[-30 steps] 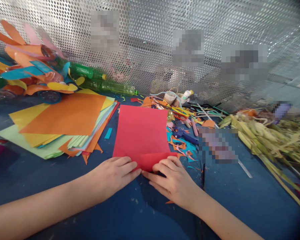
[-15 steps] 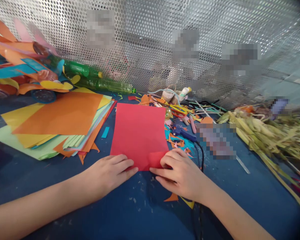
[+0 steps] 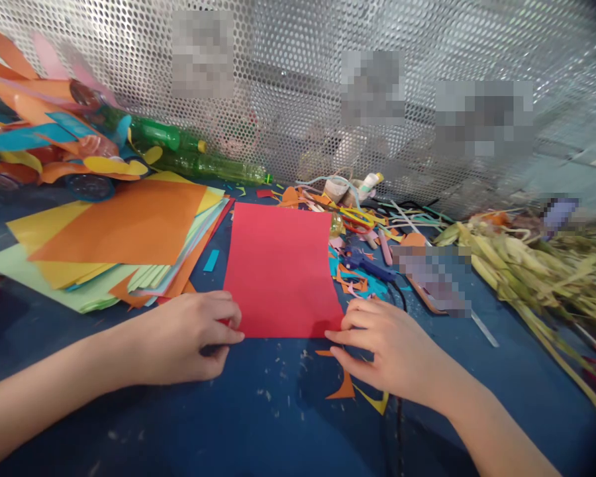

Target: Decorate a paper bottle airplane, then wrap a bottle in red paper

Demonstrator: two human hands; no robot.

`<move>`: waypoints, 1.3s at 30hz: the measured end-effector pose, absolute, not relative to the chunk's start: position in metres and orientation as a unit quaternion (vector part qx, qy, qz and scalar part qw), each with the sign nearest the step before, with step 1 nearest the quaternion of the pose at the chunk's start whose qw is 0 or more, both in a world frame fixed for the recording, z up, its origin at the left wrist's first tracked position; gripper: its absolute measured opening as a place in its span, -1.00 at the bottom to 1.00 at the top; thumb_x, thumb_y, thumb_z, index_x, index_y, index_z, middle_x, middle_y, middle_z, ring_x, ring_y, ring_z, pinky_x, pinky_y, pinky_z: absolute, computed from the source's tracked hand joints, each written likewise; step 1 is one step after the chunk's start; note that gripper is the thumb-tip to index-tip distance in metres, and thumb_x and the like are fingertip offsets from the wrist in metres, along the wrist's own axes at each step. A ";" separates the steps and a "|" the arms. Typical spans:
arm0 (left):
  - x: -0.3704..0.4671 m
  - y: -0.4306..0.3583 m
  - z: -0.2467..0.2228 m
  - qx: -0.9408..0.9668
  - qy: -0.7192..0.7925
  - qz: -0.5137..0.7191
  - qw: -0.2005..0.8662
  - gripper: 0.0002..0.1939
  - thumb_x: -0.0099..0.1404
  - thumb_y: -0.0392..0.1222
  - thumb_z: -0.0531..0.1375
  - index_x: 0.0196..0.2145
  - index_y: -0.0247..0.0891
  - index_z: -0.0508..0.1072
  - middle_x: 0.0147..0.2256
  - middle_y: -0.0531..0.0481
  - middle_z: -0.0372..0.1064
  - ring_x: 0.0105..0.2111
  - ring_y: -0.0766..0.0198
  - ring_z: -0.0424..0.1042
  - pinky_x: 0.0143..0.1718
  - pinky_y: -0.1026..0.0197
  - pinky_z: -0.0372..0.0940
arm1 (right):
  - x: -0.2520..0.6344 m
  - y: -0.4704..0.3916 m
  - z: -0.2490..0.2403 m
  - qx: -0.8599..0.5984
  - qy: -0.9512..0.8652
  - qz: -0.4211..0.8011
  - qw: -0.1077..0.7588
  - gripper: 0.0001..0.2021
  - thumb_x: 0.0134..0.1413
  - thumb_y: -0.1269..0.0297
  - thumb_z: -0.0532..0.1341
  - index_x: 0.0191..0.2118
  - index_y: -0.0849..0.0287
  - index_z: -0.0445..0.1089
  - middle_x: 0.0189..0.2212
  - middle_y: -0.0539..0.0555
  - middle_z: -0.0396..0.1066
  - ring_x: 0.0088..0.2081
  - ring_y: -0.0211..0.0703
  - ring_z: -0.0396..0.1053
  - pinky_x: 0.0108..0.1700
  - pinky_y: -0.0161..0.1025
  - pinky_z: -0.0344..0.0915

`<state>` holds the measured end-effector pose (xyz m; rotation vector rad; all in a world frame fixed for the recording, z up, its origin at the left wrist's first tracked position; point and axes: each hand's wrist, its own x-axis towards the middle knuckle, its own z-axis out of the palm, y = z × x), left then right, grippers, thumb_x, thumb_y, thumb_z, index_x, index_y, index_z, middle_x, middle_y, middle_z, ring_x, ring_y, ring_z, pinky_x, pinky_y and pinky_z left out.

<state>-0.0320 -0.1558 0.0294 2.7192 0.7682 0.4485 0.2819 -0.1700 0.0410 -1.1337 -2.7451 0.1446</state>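
Observation:
A sheet of red paper point(image 3: 282, 271) lies upright in front of me on the blue table, its near edge towards me. At its near left corner is my left hand point(image 3: 198, 338), fingers curled and closed on the edge. My right hand point(image 3: 377, 344) grips the near right corner between thumb and fingers, which cover that corner. Close by my right hand lie orange paper scraps point(image 3: 345, 384) and a yellow scrap point(image 3: 377, 401).
A stack of coloured paper point(image 3: 124, 225) lies left, below a paper-and-bottle craft model point(image 3: 74, 142). Green bottles point(image 3: 213, 165) rest along the perforated metal screen point(image 3: 288, 40). At right are a blue glue gun point(image 3: 370, 264), a blurred phone-like object point(image 3: 432, 281) and dried husks point(image 3: 521, 265).
The fold held up at the paper's near right corner is now flat. My hands have moved apart along the near edge, left hand leftward and right hand rightward.

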 end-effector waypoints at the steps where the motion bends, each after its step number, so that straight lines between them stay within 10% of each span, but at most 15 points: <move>1: -0.033 -0.154 0.030 0.936 0.274 0.150 0.160 -0.75 0.14 -0.39 0.12 -0.31 -0.17 0.55 -0.39 0.01 0.38 -0.35 0.30 0.37 -0.35 0.30 0.27 | 0.282 -0.170 0.042 -0.383 -0.919 0.047 0.084 -0.81 0.13 0.25 0.16 -0.35 0.06 0.55 -0.52 0.03 0.42 -0.37 -0.19 0.31 -0.31 -0.23 0.19; 16: -0.052 -0.132 0.035 0.900 0.308 0.055 0.303 -0.80 0.20 -0.29 0.17 -0.49 -0.15 0.57 -0.29 0.01 0.38 -0.27 0.33 0.37 -0.26 0.32 0.25 | 0.291 -0.164 0.041 -0.406 -0.909 -0.004 0.096 -0.64 0.14 0.38 0.09 -0.66 0.15 0.36 -0.68 0.02 0.31 -0.50 -0.22 0.29 -0.35 -0.25 0.24; 25: -0.049 -0.133 0.039 0.902 0.304 0.074 0.299 -0.77 0.20 -0.34 0.16 -0.50 -0.15 0.58 -0.34 0.02 0.39 -0.29 0.33 0.36 -0.27 0.34 0.22 | 0.249 -0.177 0.021 -0.320 -0.938 0.079 0.110 -0.65 0.23 0.17 0.10 0.12 -0.10 0.29 -0.03 0.08 0.34 -0.05 -0.12 0.27 0.00 -0.09 0.23; 39: -0.056 -0.128 0.039 0.891 0.310 0.072 0.323 -0.77 0.20 -0.30 0.18 -0.55 -0.17 0.57 -0.23 0.01 0.43 -0.23 0.32 0.40 -0.29 0.37 0.26 | 0.275 -0.166 0.030 -0.348 -0.921 0.097 0.144 -0.76 0.19 0.30 0.14 -0.42 0.07 0.53 -0.31 0.06 0.43 -0.19 -0.15 0.33 -0.08 -0.09 0.23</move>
